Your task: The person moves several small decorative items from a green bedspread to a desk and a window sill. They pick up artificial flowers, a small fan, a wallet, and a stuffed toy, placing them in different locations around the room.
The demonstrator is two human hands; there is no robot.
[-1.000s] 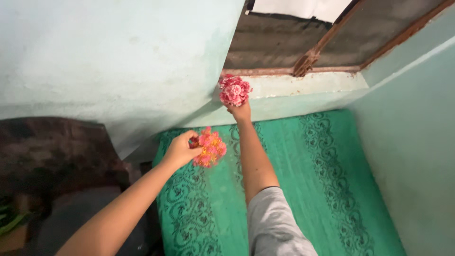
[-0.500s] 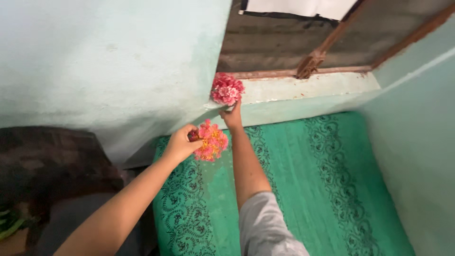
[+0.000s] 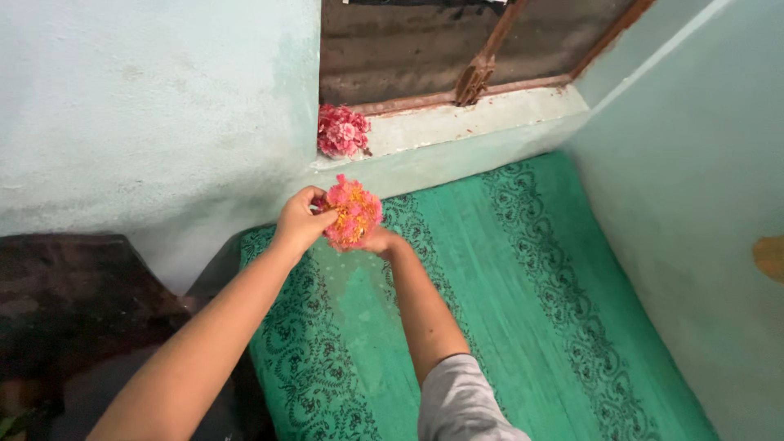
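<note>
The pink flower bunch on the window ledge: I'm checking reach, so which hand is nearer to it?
Left, narrowly. The left hand is below the ledge bunch, slightly leftward. The right hand is lower, under the pink-orange bunch both hands hold.

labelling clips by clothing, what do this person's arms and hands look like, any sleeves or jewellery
Both forearms are bare. The right arm shows a short light grey sleeve at the upper arm. No sleeve shows on the left arm. No rings, watch or gloves visible on the left hand or right hand.
</note>
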